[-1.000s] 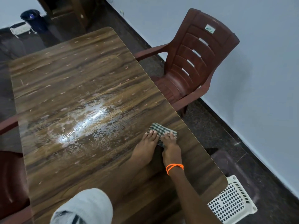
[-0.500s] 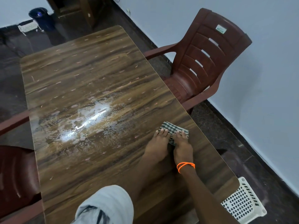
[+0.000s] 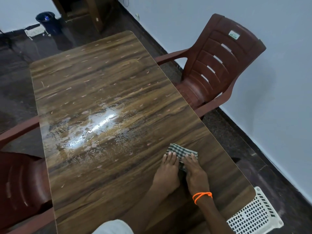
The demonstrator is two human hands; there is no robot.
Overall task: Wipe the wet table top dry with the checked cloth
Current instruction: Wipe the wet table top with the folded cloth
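Both hands are down flat on the desk [image 3: 108, 166], side by side near its right edge; the left hand [image 3: 167, 173] and the right hand [image 3: 194, 173] each have straight fingers laid together, pressing down on the checked cloth [image 3: 181, 152]; neither grip is curled round anything, it's just flat palms and fingers on top of the fabric; the forearms run back toward the bottom of the frame, and the right wrist has an orange thread band [image 3: 201, 196] looped around it; the cloth is a small folded piece, dark green and white checks, lying on the wood-grain top with its far end sticking out past the fingertips; it sits to the right of the wet patch [image 3: 94, 130], which is a shiny smear with loads of tiny droplets scattered around it in the middle of the desk, apart from the cloth; the near half of the cloth is covered by the hands so can't see how it's folded under there; a pale sleeve [image 3: 113, 228] is cut off at the bottom edge; a brown plastic chair [image 3: 224, 68] stands by the right side, another chair [image 3: 20, 183] is half out of frame on the left, and a white perforated basket [image 3: 255, 217] pokes out past the near right corner.
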